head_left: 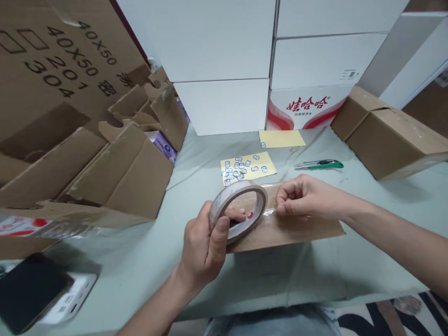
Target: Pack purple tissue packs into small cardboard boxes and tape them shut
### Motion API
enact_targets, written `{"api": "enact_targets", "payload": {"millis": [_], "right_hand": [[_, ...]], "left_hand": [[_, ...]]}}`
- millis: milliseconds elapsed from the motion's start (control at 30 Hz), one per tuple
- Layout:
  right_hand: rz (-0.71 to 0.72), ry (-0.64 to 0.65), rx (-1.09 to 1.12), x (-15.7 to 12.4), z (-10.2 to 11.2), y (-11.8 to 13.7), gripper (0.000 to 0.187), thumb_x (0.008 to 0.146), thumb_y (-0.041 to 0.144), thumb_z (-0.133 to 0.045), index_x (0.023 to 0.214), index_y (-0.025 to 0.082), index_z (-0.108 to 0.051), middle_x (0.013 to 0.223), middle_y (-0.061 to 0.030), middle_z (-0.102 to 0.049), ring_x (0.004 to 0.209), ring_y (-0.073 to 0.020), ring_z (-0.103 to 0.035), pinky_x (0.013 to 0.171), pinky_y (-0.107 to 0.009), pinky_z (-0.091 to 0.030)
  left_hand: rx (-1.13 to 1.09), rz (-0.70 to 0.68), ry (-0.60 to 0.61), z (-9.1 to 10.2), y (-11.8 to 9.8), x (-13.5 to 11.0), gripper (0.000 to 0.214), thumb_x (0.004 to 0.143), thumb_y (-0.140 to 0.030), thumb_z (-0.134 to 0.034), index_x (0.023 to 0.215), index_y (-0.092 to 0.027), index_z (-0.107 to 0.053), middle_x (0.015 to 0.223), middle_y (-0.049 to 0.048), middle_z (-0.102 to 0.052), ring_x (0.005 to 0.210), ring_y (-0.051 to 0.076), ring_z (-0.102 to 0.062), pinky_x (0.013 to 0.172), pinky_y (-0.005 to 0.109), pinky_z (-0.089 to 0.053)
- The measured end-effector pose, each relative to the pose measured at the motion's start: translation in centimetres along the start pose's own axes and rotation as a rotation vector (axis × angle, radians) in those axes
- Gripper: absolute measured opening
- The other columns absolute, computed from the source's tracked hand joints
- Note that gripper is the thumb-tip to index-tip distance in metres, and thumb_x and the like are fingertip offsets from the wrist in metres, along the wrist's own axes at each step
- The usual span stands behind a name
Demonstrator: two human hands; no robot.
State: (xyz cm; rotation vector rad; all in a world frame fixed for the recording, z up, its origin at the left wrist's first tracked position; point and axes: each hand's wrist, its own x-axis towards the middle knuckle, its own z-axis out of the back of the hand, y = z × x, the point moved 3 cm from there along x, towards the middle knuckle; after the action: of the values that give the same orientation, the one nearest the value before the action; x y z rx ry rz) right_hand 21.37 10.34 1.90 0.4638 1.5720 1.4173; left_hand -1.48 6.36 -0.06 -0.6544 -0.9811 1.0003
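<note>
At centre frame, the grip of the left hand [202, 245] is wrapped around a roll of packing tape [241, 187]; right of it, the right hand [308, 198] pinches a clear tape strip [269, 212] over brown cardboard [287, 231].

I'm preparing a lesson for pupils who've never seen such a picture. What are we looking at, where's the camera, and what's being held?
There's no machine here, just a person's bare hands, seen from a head-worn camera looking forward and down. The left hand holds a roll of tape. The right hand is pinched over brown cardboard; what it grips is unclear. On the table are yellow sheets, a green-handled knife and boxes.
</note>
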Motion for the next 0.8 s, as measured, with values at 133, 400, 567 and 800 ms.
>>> {"api": "enact_targets", "payload": {"millis": [133,400,567,800], "right_hand": [[0.001,-0.004,0.095,-0.3,0.4,-0.1,0.015,0.068,0.029,-0.07,0.064,0.02,-0.059,0.051,0.0056,-0.052,0.044,-0.0074,-0.045,0.044,-0.021,-0.032],[0.073,-0.26,-0.413,-0.7,2.0,-0.2,0.012,0.076,0.026,-0.062,0.065,0.02,-0.061,0.058,0.0015,-0.063,0.049,-0.0106,-0.05,0.045,-0.023,-0.033],[0.085,-0.262,-0.524,-0.5,1.7,-0.1,0.011,0.077,0.022,-0.061,0.067,0.02,-0.064,0.061,0.0007,-0.067,0.054,-0.0129,-0.056,0.05,-0.025,-0.036],[0.078,-0.31,-0.778,-0.9,1.0,0.1,0.014,0.083,0.023,-0.057,0.071,0.02,-0.062,0.064,0.002,-0.065,0.057,-0.0122,-0.053,0.054,-0.025,-0.033]], "left_hand": [[-0.11,0.008,-0.092,-0.1,0.9,-0.4,0.054,0.102,-0.061,-0.035,0.079,-0.021,-0.061,0.075,0.0041,-0.074,0.088,0.024,-0.077,0.083,0.035,-0.061],[0.399,-0.246,-0.036,-0.3,-2.3,1.1,0.045,0.105,-0.04,-0.038,0.072,-0.018,-0.059,0.072,0.0095,-0.075,0.063,0.021,-0.075,0.057,0.027,-0.055],[0.559,-0.304,0.02,-0.7,-3.6,1.7,0.047,0.106,-0.04,-0.035,0.086,-0.009,-0.065,0.066,0.0101,-0.072,0.052,0.021,-0.07,0.049,0.029,-0.05],[0.603,-0.352,0.021,-0.6,-3.4,1.8,0.049,0.106,-0.039,-0.033,0.081,-0.012,-0.064,0.063,0.0078,-0.069,0.051,0.02,-0.067,0.048,0.029,-0.049]]}}
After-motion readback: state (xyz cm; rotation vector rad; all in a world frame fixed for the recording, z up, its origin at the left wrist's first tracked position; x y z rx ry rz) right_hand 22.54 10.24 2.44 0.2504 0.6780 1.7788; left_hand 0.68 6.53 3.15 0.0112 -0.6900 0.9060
